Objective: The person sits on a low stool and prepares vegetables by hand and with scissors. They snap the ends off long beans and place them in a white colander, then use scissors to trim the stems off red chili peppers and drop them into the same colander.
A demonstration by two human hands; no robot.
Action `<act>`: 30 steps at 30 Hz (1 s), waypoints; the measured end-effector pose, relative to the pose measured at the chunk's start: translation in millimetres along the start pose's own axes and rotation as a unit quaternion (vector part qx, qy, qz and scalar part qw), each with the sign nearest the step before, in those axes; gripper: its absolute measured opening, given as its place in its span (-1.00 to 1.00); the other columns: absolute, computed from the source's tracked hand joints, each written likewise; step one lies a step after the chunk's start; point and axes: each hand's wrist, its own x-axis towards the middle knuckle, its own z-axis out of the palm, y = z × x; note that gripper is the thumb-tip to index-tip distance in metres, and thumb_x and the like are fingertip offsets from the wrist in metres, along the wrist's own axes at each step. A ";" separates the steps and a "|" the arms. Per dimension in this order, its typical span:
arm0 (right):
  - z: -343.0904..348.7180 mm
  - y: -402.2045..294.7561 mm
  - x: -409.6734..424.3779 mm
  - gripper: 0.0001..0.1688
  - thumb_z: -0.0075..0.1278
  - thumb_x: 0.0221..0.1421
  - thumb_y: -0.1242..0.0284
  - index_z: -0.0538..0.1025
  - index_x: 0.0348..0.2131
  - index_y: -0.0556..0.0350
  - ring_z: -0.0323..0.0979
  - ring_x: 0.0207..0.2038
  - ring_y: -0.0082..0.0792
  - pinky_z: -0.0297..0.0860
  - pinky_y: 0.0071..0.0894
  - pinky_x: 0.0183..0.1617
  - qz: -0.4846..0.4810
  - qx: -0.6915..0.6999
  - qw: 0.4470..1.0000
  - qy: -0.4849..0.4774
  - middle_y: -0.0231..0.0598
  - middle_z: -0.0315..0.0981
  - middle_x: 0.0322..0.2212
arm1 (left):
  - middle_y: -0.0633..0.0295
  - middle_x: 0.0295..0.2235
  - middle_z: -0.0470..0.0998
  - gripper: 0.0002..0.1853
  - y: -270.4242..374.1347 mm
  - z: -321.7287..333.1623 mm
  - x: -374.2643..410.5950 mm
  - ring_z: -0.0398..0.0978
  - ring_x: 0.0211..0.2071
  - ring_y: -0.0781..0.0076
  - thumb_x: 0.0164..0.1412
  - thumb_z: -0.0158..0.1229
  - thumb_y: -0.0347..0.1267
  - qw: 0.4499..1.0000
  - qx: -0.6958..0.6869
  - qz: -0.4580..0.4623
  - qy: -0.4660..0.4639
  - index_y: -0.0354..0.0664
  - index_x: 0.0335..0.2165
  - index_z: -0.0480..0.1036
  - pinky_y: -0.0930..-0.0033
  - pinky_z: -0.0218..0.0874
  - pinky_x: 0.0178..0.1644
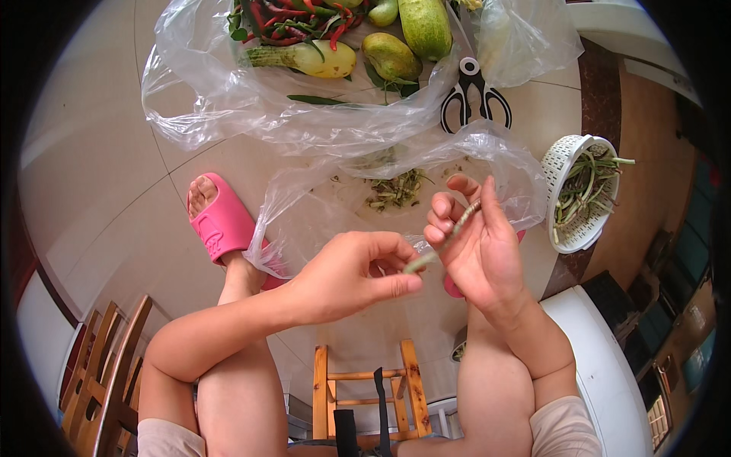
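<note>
A slender green and brownish vegetable stem (456, 231), perhaps a long bean, slants between my two hands. My left hand (360, 274) has its thumb and fingers around the lower, greener end, which is slightly blurred. The upper, brownish end rests between the thumb and curled fingers of my right hand (482, 245). Below the hands, a clear plastic bag (308, 200) lies spread on the floor. On it is a small heap of green trimmings (395, 189). To the right, a white perforated plastic basket (558, 165) holds several similar stems (588, 183).
Another clear bag (200, 114) bears red chillies (285, 25), a yellowish cucumber (325, 60) and other cucumbers. Black-and-white handled scissors (469, 85) lie beside them. A pink slipper (228, 228) is on my left foot. A wooden stool frame (365, 377) and a wooden chair (108, 371) are close by.
</note>
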 end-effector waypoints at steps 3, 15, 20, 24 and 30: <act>8.5 -1.9 -1.7 -0.61 -0.26 0.15 0.20 0.34 -0.23 0.16 0.26 -0.30 -0.52 0.24 -0.49 -0.20 -0.017 -0.129 0.991 0.014 -0.30 0.32 -0.42 | 0.26 -0.46 0.50 -0.74 -3.4 -5.6 1.2 0.38 -0.43 0.66 0.07 0.09 -0.33 0.985 -0.168 -0.047 0.016 -0.32 -0.31 0.40 0.57 0.22 -0.31; 7.4 4.7 -2.3 -0.83 0.06 -0.08 0.54 0.46 -0.38 0.21 0.37 -0.41 -0.56 0.31 -0.59 -0.35 -0.164 -0.449 0.878 -0.037 -0.32 0.41 -0.47 | 0.27 -0.44 0.51 -0.71 12.5 -19.8 0.6 0.36 -0.49 0.69 0.14 -0.01 -0.21 0.962 -0.257 -0.084 -0.039 -0.23 -0.31 0.39 0.64 0.19 -0.33; 11.1 -2.8 0.8 -0.74 0.11 -0.25 0.66 0.45 -0.42 0.17 0.37 -0.48 -0.35 0.31 -0.52 -0.47 -0.359 -0.605 0.709 -0.052 -0.21 0.40 -0.49 | 0.25 -0.45 0.51 -0.60 20.1 -20.8 -1.3 0.36 -0.48 0.67 0.17 -0.11 -0.10 0.948 -0.287 -0.133 -0.034 -0.24 -0.33 0.39 0.63 0.18 -0.32; 10.1 -6.9 2.9 -0.62 0.12 -0.40 0.69 0.44 -0.41 0.15 0.37 -0.50 -0.34 0.31 -0.51 -0.50 -0.444 -0.662 0.597 -0.086 -0.24 0.41 -0.49 | 0.25 -0.49 0.51 -0.58 26.5 -17.0 0.3 0.33 -0.51 0.68 0.16 -0.09 -0.08 0.956 -0.255 -0.147 -0.011 -0.26 -0.39 0.42 0.64 0.17 -0.35; 7.9 -10.5 6.9 -0.72 0.13 -0.21 0.62 0.42 -0.39 0.17 0.38 -0.49 -0.37 0.31 -0.56 -0.49 -0.455 -0.673 0.573 -0.107 -0.16 0.43 -0.46 | 0.27 -0.54 0.51 -0.70 28.6 -18.1 0.4 0.32 -0.56 0.69 0.15 -0.03 -0.21 0.980 -0.157 -0.109 0.051 -0.25 -0.43 0.43 0.64 0.16 -0.44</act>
